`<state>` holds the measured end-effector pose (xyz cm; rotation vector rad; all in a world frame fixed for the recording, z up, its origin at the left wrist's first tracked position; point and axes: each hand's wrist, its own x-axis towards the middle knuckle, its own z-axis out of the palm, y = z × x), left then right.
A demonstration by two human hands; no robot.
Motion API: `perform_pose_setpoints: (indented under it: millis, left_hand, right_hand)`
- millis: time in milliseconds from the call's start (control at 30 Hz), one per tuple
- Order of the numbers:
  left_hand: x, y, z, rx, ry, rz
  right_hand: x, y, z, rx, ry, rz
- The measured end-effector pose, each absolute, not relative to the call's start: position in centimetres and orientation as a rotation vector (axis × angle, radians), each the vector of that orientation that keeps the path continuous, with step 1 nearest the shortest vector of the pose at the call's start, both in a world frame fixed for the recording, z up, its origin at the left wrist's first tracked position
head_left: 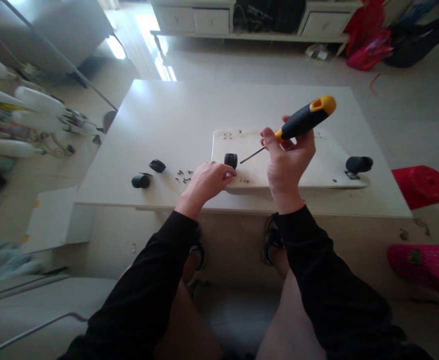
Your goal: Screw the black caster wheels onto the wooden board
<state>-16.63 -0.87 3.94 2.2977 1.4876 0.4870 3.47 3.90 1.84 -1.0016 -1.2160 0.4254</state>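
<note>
So my right hand point(289, 167) has its fingers wrapped tight around the screwdriver point(298, 124), mid-frame, tip angled down-left toward the caster point(230, 160) on the board point(328, 165). Left hand point(207, 181) sits at the board's near-left corner, fingers curled right by that caster, can't tell if they're pinching anything. Screws point(184, 176) lie on the counter point(174, 115) just left of it, two more casters point(149, 173) further left.

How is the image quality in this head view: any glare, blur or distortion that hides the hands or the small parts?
Head view: strong window glare washes out the floor and the far-left corner of the table; wide-angle distortion bends the edges, and the left margin is smeared. The centre is sharp enough: right hand holding the screwdriver, left hand by the caster. The loose screws are too small to count.
</note>
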Motion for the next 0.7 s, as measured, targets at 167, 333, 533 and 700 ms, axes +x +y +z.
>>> perform_pose_setpoints:
  millis: [167, 333, 533, 700]
  left_hand:
    - [-16.5, -0.7, 3.9, 2.313, 1.517, 0.466]
    - [-16.4, -0.7, 4.0, 2.345, 1.536, 0.411]
    - [-15.7, -0.8, 4.0, 2.361, 1.560, 0.374]
    - [-15.5, -0.9, 4.0, 2.407, 1.587, 0.329]
  right_hand:
    - [3.2, 3.5, 2.0, -0.993, -1.250, 0.371]
    - [3.1, 3.4, 1.9, -0.992, -1.271, 0.374]
    - [3.1, 3.3, 1.9, -1.000, -1.265, 0.409]
    - [3.0, 3.0, 2.2, -0.993, -1.280, 0.462]
